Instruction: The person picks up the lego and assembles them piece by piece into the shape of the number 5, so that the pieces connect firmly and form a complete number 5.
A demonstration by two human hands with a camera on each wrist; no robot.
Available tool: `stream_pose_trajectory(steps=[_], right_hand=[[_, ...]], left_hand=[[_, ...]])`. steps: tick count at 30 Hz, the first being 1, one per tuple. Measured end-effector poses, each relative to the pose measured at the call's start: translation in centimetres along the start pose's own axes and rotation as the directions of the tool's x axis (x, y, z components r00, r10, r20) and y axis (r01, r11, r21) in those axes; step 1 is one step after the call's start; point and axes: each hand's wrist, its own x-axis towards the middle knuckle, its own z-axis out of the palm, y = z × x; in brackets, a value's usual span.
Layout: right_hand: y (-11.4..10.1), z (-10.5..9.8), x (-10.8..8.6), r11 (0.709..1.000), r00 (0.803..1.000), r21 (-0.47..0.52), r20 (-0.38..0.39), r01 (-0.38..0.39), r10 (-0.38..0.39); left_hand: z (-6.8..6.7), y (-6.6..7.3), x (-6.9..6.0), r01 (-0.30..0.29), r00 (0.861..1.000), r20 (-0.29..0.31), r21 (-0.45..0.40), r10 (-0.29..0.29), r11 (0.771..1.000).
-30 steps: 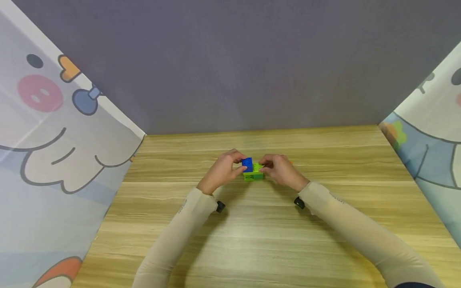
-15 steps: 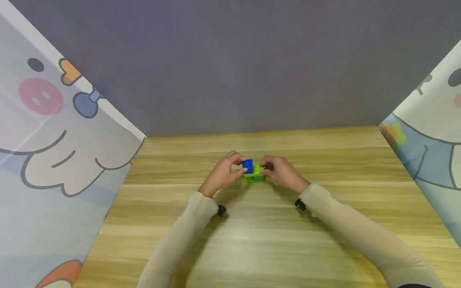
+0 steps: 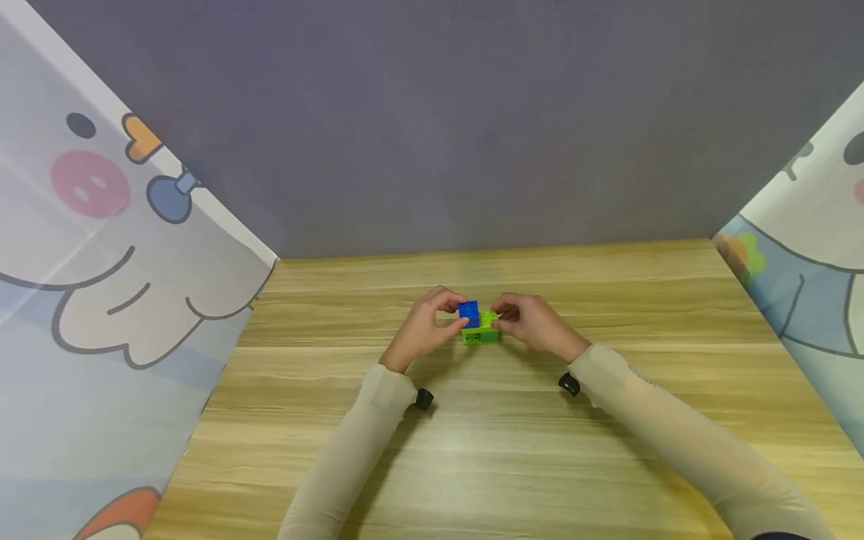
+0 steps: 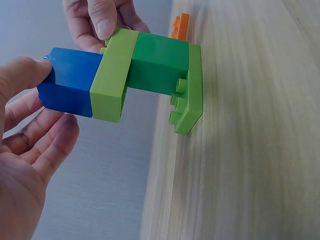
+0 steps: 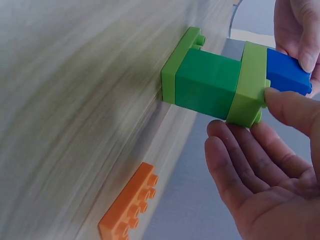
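In the head view a small stack of building bricks stands on the wooden table. A blue brick sits on the left end of a light green brick. Below that are a dark green brick and, at the bottom, a flat light green brick lying on the table. My left hand pinches the blue brick between thumb and fingers. At the right end of the upper light green brick, my right hand holds it, thumb on the studded top and fingertips on the side.
A flat orange brick lies on the table by the right hand, hidden behind that hand in the head view. A grey wall closes the table's far edge. Printed cartoon panels stand at both sides.
The whole head view has shifted slightly, table and walls included. Both hands keep their places on the bricks, and the stack looks the same.
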Motion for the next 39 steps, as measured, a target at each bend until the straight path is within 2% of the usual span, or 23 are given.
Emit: stream_pose_trajectory(steps=[8, 18, 25, 32, 39], right_hand=[[0.4, -0.2, -0.1, 1.000, 1.000, 0.017, 0.001, -0.019, 0.019], [0.5, -1.4, -0.8, 1.000, 1.000, 0.005, -0.012, -0.020, 0.020], [1.5, -2.5, -1.3, 0.999, 0.999, -0.032, -0.050, -0.024, 0.023], [2.4, -3.8, -1.9, 0.997, 0.995, -0.043, -0.076, -0.072, 0.068], [3.6, -4.6, -2.5, 0.995, 0.998, -0.087, -0.049, -0.045, 0.041]], left_hand=[[-0.1, 0.2, 0.1, -0.007, 1.000, 0.002, -0.001, 0.007, 1.000], [-0.4, 0.5, 0.1, 0.024, 1.000, 0.011, 0.032, -0.024, 0.999], [-0.6, 0.5, 0.1, 0.028, 0.999, 0.018, 0.035, -0.029, 0.999], [-1.1, 0.5, 0.2, 0.004, 1.000, 0.009, 0.028, -0.005, 1.000], [-1.3, 0.4, 0.1, 0.005, 1.000, 0.020, 0.038, -0.006, 0.999]])
